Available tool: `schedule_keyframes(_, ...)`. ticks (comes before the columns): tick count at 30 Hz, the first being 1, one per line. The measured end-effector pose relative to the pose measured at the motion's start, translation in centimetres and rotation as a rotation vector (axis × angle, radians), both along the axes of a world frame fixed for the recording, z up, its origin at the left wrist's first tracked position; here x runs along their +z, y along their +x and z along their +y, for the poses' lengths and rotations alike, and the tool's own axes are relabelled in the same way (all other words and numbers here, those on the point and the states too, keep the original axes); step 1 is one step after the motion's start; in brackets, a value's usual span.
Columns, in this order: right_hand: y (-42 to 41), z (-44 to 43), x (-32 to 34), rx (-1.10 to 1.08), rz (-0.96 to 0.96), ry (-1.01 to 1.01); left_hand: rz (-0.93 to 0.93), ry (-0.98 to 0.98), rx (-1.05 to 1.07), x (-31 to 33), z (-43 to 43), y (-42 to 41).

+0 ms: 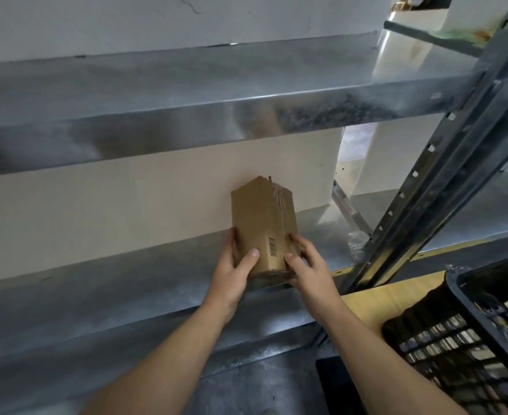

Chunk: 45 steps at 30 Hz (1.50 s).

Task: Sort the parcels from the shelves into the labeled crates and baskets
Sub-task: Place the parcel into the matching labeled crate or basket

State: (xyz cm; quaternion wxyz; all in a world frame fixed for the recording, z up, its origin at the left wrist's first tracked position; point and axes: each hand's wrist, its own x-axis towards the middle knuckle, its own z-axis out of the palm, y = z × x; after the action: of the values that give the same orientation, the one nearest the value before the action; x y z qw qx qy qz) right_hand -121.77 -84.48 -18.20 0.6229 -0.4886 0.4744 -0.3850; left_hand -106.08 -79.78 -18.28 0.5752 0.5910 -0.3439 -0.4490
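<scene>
Left hand [237,266] and right hand [306,265] gripped upright cardboard parcel [261,223] by opposite sides, likely steadying it on shelf [97,295].

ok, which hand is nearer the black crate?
Right. The right hand grips the cardboard box on its right side, toward the black crate at lower right; the left hand grips the box's left side, farther from it.
</scene>
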Motion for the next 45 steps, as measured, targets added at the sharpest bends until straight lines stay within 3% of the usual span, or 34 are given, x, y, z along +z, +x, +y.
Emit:
schedule_keyframes(4,1.8,1.2,1.5,0.055,0.221,-0.068,-0.144,-0.06,0.024,0.0,2.8,1.4)
schedule_keyframes(7,3.7,3.0,2.3,0.156,0.13,-0.118,-0.21,-0.112,0.048,1.1,5.1,2.7)
schedule_keyframes(9,5.0,4.3,2.3,0.142,0.012,-0.109,-0.151,-0.14,0.092,1.7,6.6,4.2)
schedule_keyframes(11,6.2,5.7,2.7,0.109,-0.134,-0.027,-0.101,-0.145,0.14,2.3,8.3,5.8)
schedule_keyframes(14,8.1,8.5,3.2,0.145,-0.294,0.096,-0.195,-0.124,0.23,2.6,11.6,8.2)
schedule_keyframes(16,9.7,10.5,3.5,0.193,-0.32,0.131,-0.293,-0.07,0.252,2.3,14.4,9.5)
schedule_keyframes(20,13.2,15.2,3.8,0.369,-0.341,0.193,-0.082,-0.085,0.26,2.7,21.3,11.1)
schedule_keyframes(24,17.9,20.2,3.9,0.483,-0.251,0.105,-0.098,-0.129,0.404,3.5,28.6,14.2)
schedule_keyframes(30,25.1,27.3,3.2,0.639,-0.084,-0.069,-0.321,-0.047,0.644,3.4,39.3,18.8)
schedule_keyframes(37,31.1,34.3,5.5,0.983,-0.164,-0.048,-0.508,0.001,0.845,3.8,47.2,22.3)
schedule_keyframes(45,40.3,39.0,6.1,1.209,-0.174,-0.073,-0.704,0.085,0.992,4.6,52.2,28.2)
